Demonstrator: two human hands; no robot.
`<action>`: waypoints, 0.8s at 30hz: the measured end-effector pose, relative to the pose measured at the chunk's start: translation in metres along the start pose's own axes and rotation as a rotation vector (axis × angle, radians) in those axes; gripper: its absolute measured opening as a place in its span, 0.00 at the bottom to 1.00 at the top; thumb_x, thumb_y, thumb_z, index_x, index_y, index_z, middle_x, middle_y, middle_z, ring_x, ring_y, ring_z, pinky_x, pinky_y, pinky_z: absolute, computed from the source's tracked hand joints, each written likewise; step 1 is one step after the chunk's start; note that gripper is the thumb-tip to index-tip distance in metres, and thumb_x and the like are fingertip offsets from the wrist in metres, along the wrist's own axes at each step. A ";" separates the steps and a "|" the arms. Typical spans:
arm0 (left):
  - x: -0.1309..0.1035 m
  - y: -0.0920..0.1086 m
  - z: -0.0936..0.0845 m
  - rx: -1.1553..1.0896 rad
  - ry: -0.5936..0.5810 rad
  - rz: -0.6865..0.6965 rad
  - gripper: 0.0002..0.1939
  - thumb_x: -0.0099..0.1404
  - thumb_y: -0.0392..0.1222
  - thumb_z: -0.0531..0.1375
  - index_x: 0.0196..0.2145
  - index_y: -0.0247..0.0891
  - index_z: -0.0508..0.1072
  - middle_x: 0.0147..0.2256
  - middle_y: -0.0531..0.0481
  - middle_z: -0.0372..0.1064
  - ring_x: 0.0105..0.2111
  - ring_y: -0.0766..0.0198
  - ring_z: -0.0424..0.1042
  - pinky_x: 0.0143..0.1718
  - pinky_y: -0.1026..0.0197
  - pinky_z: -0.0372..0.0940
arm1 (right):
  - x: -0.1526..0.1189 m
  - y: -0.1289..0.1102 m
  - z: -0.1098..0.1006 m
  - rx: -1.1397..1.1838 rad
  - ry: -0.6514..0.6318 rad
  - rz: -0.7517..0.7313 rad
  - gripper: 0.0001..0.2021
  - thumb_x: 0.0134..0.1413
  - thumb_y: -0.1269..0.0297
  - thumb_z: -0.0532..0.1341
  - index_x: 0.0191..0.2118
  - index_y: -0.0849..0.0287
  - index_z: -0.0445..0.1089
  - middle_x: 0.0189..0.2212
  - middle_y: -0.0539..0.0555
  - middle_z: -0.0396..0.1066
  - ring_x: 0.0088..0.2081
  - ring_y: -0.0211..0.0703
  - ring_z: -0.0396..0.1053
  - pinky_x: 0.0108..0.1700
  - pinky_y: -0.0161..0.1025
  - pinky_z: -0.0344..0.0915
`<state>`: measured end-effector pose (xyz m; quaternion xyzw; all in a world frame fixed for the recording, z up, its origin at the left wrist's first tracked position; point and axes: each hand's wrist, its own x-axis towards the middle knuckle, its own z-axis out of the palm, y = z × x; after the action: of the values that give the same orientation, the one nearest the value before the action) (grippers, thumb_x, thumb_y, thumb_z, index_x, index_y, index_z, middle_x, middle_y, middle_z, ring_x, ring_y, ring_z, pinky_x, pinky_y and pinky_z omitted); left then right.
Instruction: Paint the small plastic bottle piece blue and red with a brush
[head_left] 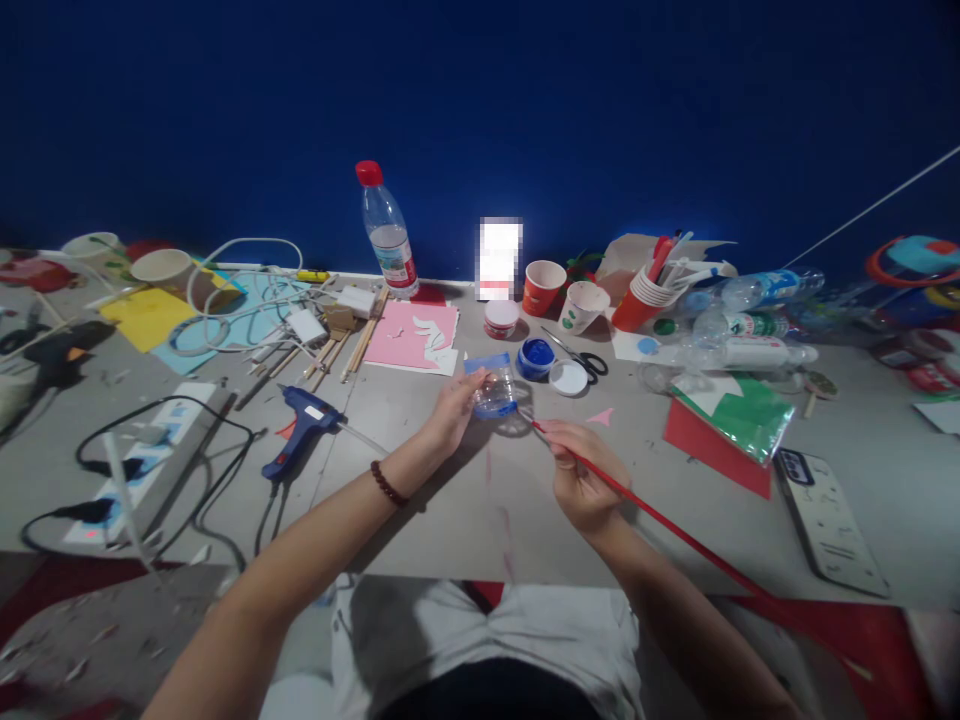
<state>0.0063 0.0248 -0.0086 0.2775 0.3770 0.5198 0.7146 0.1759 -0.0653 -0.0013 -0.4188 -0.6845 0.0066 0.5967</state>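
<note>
My left hand (456,405) grips a clear plastic bottle piece (495,394) just above the table, its rims coloured blue. In my right hand (589,470) is a long red-handled paintbrush (660,508), pinched near its front end. The brush tip meets or nearly meets the piece's lower right edge; exact contact is hard to tell. Beyond the hands stands an open jar of blue paint (535,358). Its white lid (568,378) lies beside it, with black scissors (589,366) to the right.
A blue glue gun (304,425) and a power strip (150,470) with cables lie left. Behind are a red-capped bottle (389,240), pink paper (397,335) and paper cups (545,287). At right are plastic bottles (750,353), green paper (754,410) and a phone (829,520).
</note>
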 end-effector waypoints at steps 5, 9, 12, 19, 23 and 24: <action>-0.001 -0.001 0.001 -0.013 0.014 -0.001 0.18 0.50 0.53 0.74 0.30 0.37 0.78 0.32 0.48 0.76 0.34 0.60 0.74 0.42 0.56 0.65 | 0.004 -0.008 0.002 0.024 -0.027 -0.080 0.08 0.66 0.70 0.57 0.43 0.57 0.74 0.33 0.57 0.79 0.38 0.45 0.80 0.39 0.41 0.79; -0.001 0.000 0.001 0.002 0.007 -0.008 0.21 0.47 0.55 0.75 0.30 0.36 0.78 0.32 0.49 0.76 0.34 0.62 0.73 0.41 0.58 0.65 | 0.003 -0.010 0.004 0.058 -0.061 -0.133 0.07 0.66 0.70 0.58 0.43 0.59 0.74 0.34 0.58 0.80 0.40 0.45 0.80 0.40 0.41 0.79; -0.001 0.000 0.001 0.008 0.012 0.006 0.22 0.44 0.56 0.76 0.30 0.36 0.79 0.32 0.49 0.77 0.34 0.64 0.73 0.42 0.60 0.65 | 0.004 -0.011 0.005 0.074 -0.088 -0.147 0.07 0.66 0.70 0.58 0.44 0.58 0.73 0.35 0.58 0.80 0.40 0.45 0.80 0.41 0.42 0.80; -0.001 0.000 0.002 0.007 0.011 -0.007 0.18 0.49 0.51 0.75 0.30 0.36 0.79 0.32 0.49 0.77 0.34 0.63 0.74 0.43 0.58 0.65 | 0.004 -0.012 0.005 0.129 -0.093 -0.140 0.08 0.67 0.68 0.57 0.44 0.59 0.74 0.37 0.58 0.81 0.41 0.45 0.81 0.42 0.41 0.80; -0.001 -0.001 0.003 -0.011 0.009 -0.018 0.19 0.48 0.50 0.75 0.32 0.36 0.78 0.32 0.50 0.77 0.33 0.64 0.74 0.41 0.59 0.65 | 0.002 -0.012 0.006 0.140 -0.109 -0.128 0.08 0.67 0.68 0.57 0.45 0.59 0.73 0.36 0.57 0.81 0.42 0.44 0.80 0.43 0.41 0.80; 0.000 -0.001 0.002 -0.015 0.010 -0.020 0.19 0.48 0.51 0.75 0.31 0.35 0.78 0.31 0.50 0.77 0.33 0.64 0.73 0.41 0.60 0.65 | 0.002 -0.012 0.007 0.134 -0.112 -0.131 0.08 0.67 0.69 0.57 0.45 0.59 0.73 0.35 0.57 0.80 0.42 0.44 0.80 0.43 0.41 0.80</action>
<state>0.0089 0.0239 -0.0081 0.2656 0.3795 0.5169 0.7199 0.1639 -0.0684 0.0048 -0.3312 -0.7409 0.0366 0.5832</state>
